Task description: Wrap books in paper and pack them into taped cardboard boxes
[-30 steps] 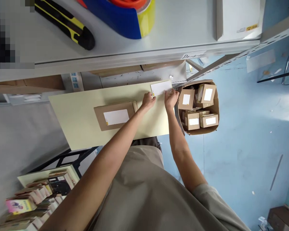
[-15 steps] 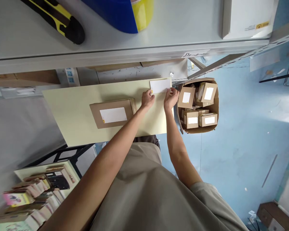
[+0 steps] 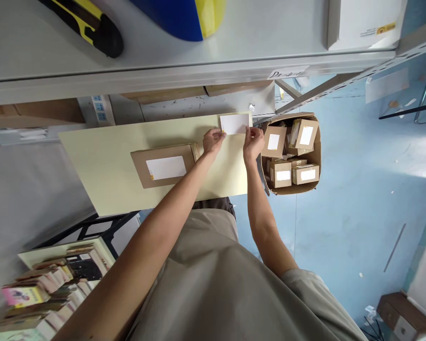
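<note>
Both my hands hold a white label [image 3: 234, 123] by its lower corners over the far right part of a pale yellow table [image 3: 106, 156]. My left hand [image 3: 213, 141] pinches the left corner, where a small yellow mark shows. My right hand [image 3: 253, 140] pinches the right corner. To the left of my hands a flat brown cardboard parcel [image 3: 163, 166] lies on the table with a white label stuck on its top.
An open carton [image 3: 317, 154] on the blue floor right of the table holds several small labelled brown boxes. A grey shelf [image 3: 163, 76] overhead carries a yellow-black utility knife [image 3: 88, 28], a blue tape dispenser [image 3: 184, 16] and a white box [image 3: 362, 21]. Books [image 3: 39, 293] are stacked lower left.
The view has shifted slightly. My hands have lifted a little with the label and stay pinched on its corners. The parcel has not moved on the table.
</note>
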`<action>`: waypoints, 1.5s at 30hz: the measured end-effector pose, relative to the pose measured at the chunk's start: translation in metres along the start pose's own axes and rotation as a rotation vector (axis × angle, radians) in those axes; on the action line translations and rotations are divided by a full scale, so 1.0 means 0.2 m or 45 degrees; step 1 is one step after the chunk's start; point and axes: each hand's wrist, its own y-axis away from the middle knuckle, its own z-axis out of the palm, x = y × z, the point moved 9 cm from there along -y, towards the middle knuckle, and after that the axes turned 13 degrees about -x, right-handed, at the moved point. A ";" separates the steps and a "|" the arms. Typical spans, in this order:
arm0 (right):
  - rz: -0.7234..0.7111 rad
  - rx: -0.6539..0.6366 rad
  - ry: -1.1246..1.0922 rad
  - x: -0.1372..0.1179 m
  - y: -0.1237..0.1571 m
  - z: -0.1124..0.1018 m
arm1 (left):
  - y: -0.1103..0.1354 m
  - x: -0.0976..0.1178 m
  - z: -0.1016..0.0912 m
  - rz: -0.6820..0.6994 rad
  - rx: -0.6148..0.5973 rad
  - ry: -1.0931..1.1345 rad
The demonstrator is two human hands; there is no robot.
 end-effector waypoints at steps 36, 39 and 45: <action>-0.169 -0.046 -0.088 -0.05 -0.19 -0.22 | 0.13 0.43 0.44 0.595 -0.561 -1.048; -0.125 0.009 -0.173 0.00 -0.23 -0.28 | 0.03 0.34 0.49 0.558 -0.669 -1.228; -0.003 0.082 -0.237 0.14 -0.33 -0.30 | -0.11 0.26 0.59 0.491 -0.766 -1.371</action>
